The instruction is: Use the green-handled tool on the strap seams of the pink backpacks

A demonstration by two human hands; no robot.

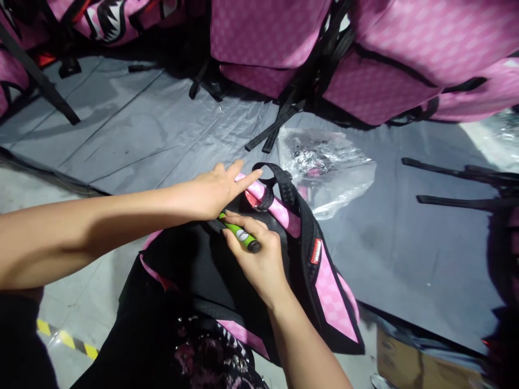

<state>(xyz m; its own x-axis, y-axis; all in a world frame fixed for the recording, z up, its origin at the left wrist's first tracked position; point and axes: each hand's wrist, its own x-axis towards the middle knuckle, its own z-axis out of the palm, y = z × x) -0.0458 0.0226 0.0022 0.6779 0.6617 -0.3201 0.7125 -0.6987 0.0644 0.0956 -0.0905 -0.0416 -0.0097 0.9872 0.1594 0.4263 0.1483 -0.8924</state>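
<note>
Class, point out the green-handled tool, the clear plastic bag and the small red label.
green-handled tool (242,235): head view, middle of its handle
clear plastic bag (344,175): head view, crumpled middle
red label (315,252): head view, front face

Free room: grey sheet (121,138), bare stretch beyond the left hand (217,189). Obstacles: black strap loop (272,168) close by its fingers; clear plastic bag (336,181) farther right; pink bags (267,32) beyond.

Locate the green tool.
In the head view, near the centre, the green tool is in the right hand, below the left hand, over the black bag.
</note>
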